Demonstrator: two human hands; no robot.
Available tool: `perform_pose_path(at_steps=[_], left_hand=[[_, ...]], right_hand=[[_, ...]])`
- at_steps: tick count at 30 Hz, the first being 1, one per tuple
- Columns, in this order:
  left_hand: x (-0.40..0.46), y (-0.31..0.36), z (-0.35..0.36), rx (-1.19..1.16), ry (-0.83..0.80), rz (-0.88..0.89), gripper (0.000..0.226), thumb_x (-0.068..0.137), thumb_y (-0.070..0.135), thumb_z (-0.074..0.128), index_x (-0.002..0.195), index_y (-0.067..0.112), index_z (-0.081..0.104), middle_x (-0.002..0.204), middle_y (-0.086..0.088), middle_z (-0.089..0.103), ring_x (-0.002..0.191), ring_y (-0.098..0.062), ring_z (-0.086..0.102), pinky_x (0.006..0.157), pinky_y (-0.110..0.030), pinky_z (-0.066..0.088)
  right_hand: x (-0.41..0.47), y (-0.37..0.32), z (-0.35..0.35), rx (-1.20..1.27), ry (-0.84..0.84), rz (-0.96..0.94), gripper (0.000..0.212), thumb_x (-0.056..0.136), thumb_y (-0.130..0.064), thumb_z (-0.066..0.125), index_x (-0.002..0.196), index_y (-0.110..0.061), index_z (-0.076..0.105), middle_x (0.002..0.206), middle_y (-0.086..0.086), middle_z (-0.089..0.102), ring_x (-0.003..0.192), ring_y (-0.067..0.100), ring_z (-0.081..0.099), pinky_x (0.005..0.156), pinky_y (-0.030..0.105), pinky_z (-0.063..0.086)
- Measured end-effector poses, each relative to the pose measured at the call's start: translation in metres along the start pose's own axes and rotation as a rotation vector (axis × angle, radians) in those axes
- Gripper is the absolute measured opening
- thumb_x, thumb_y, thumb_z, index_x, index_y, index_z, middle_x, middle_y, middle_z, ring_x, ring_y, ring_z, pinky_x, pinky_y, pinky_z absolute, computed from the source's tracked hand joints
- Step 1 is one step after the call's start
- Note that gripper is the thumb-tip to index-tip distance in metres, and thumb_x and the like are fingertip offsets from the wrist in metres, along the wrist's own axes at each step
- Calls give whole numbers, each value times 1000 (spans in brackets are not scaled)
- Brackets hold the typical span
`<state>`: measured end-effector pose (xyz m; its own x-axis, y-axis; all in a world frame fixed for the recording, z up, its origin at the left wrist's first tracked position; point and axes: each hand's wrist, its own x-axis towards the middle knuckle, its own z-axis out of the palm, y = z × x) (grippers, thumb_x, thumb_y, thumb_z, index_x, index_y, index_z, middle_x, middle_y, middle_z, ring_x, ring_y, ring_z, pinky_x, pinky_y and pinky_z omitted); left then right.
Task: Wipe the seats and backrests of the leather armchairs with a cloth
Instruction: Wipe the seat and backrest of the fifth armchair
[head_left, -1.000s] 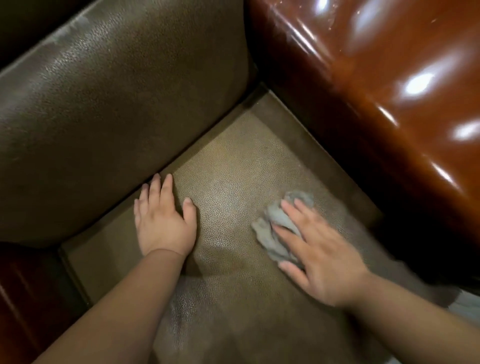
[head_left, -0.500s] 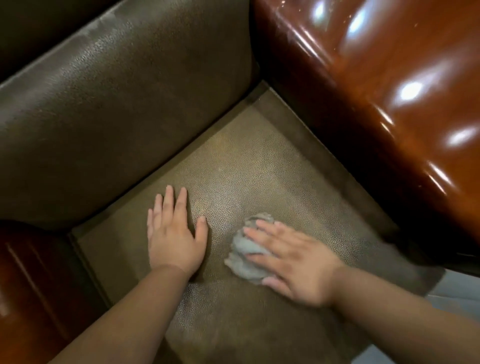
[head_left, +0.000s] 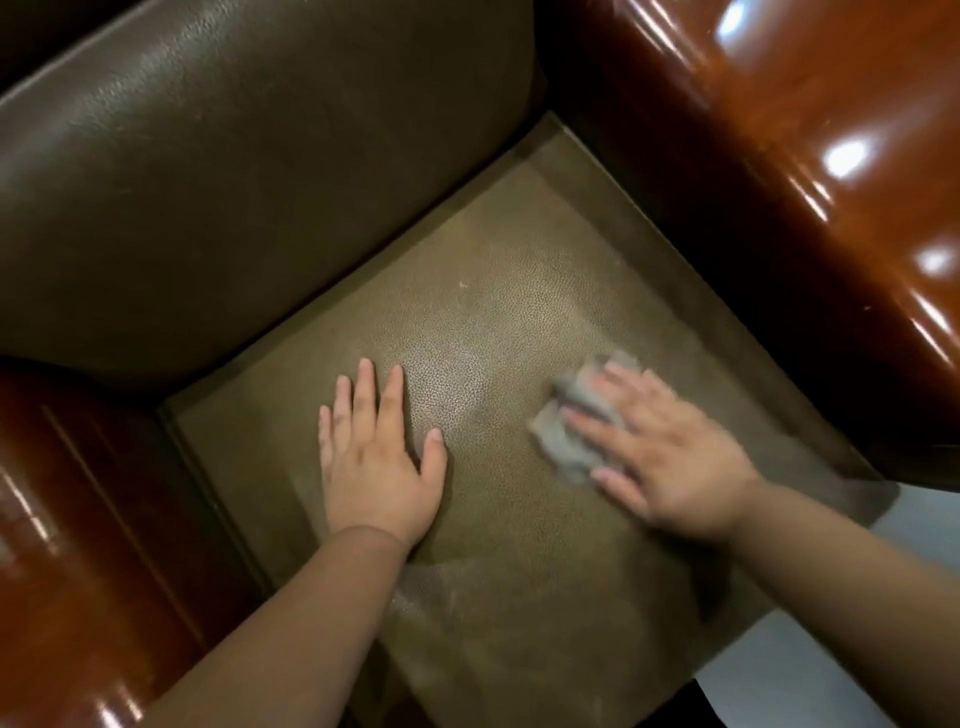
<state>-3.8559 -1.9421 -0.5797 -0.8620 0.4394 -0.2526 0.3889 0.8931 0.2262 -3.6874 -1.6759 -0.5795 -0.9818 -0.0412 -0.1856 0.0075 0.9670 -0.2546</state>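
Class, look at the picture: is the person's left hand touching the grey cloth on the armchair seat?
Apart. The head view shows the left hand flat on the seat, with bare leather between its thumb and the cloth under the right hand.

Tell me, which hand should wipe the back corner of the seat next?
Probably the right hand: its straight fingers already press the crumpled grey cloth on the olive-brown leather seat. The left hand lies flat on the seat, with no cloth.
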Motion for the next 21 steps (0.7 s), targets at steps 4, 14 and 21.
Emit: perform_pose_path(at_steps=[4,14,21], left_hand=[[-2,0,3,-14,41,-11,75,95,55,38,165,27,31,176,-2,18,163,-23,8,132,-48,5],[-3,-4,6,-44,66,-26,79,96,52,40,165,15,30,175,-1,20,163,-19,8,133,-45,5],[-2,-5,3,-52,33,-23,79,96,52,40,165,15,30,175,-2,19,163,-20,8,133,-45,4]], right_hand=[[72,7,-10,159,143,844,67,103,-52,32,163,-23,25,164,30,21,155,45,13,128,55,10],[184,-33,-30,-44,-136,35,64,105,-54,41,163,-32,24,173,12,8,159,35,5,128,47,2],[137,-65,-10,31,56,333,64,100,-48,35,158,-23,41,160,32,31,152,51,22,126,58,16]])
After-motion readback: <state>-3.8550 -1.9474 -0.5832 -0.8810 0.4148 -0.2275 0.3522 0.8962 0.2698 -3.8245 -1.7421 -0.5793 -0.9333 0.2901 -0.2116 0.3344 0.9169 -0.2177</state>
